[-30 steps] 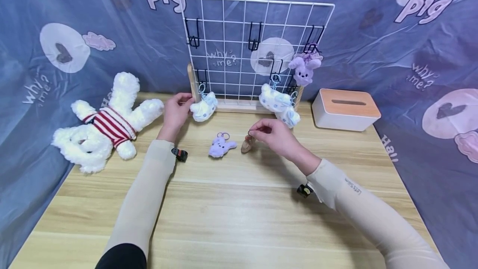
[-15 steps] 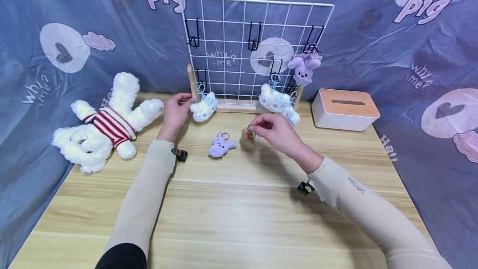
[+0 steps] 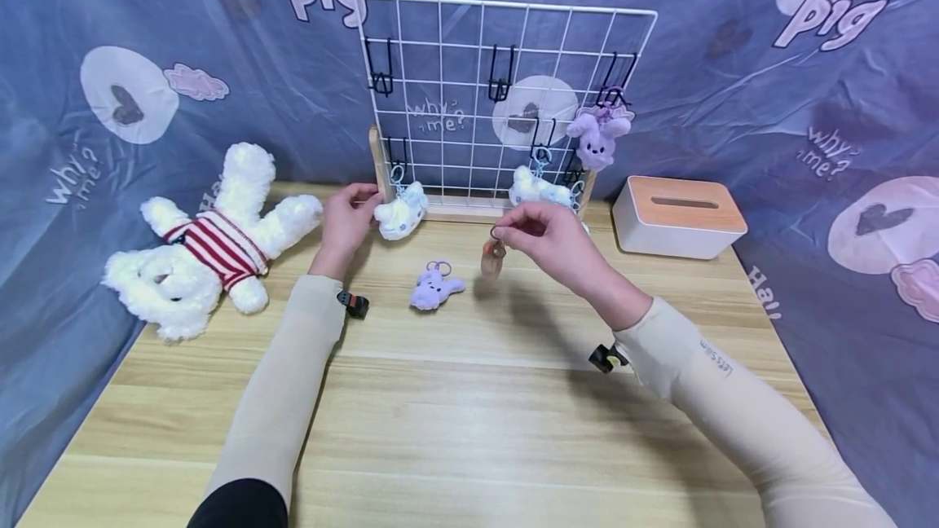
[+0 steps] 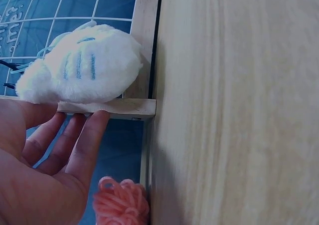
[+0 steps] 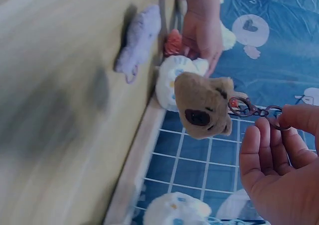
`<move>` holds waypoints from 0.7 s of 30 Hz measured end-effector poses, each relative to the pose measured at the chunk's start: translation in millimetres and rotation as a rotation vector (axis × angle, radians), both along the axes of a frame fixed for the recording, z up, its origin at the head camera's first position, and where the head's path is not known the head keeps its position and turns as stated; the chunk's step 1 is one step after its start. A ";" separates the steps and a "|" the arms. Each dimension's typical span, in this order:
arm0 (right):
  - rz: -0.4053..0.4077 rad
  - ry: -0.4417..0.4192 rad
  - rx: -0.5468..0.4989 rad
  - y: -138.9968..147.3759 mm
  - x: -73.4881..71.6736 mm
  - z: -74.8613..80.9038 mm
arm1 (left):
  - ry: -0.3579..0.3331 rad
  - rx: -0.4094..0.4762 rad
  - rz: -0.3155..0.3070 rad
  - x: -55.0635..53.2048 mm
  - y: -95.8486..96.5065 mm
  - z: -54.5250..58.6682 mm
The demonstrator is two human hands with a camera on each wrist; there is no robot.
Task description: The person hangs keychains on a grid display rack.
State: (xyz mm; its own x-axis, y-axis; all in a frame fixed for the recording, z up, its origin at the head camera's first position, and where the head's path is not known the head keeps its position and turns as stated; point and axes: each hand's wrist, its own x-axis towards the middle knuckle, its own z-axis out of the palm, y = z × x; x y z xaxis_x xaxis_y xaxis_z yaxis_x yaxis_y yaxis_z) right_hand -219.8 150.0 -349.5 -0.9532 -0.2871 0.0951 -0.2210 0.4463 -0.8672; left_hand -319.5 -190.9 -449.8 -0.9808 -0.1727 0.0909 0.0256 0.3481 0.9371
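My right hand (image 3: 553,243) pinches the metal ring (image 5: 275,116) of a brown plush animal keychain (image 5: 199,105) between thumb and fingers. The keychain hangs over the table in front of a white wire grid rack (image 3: 480,1). My left hand (image 3: 346,222) holds the rack's left wooden post (image 4: 132,107) at its edge, fingertips on the wood and thumb partly behind a white plush keychain (image 4: 94,65). Between the hands, a purple plush keychain (image 3: 433,289) lies on the table. Behind my right hand, white-and-blue plush keychains (image 3: 539,186) hang low on the rack, partly hidden.
Black hooks (image 3: 500,76) are spread over the grid, and a purple rabbit plush (image 3: 596,141) hangs from the upper right one. A tissue box (image 3: 682,218) stands right of the rack. On the left lies a white teddy bear (image 3: 220,247) in a striped sweater.
My right hand has lifted the brown plush keychain off the table and moved slightly back toward the rack. The keychain has swung to hang beneath its ring. My left hand has stayed put.
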 end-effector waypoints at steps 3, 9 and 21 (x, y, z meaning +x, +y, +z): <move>0.003 0.010 -0.017 1.6 -2.4 7.4 | 0.005 -0.001 0.001 -0.2 0.2 0.1; -0.005 0.052 -0.024 4.0 -8.9 18.8 | -0.006 0.001 0.001 -1.1 0.2 -0.3; -0.043 0.095 0.001 3.3 -21.7 44.9 | -0.020 -0.002 0.003 -2.7 -1.2 -2.3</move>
State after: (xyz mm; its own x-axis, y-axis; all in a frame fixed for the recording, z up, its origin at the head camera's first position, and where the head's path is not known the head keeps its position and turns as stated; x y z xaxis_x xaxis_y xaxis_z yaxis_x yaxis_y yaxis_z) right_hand -241.5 153.3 -304.7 -0.9514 -0.2462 0.1851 -0.2826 0.4579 -0.8429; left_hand -322.2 -192.1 -452.1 -0.9819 -0.1754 0.0721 0.0063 0.3499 0.9368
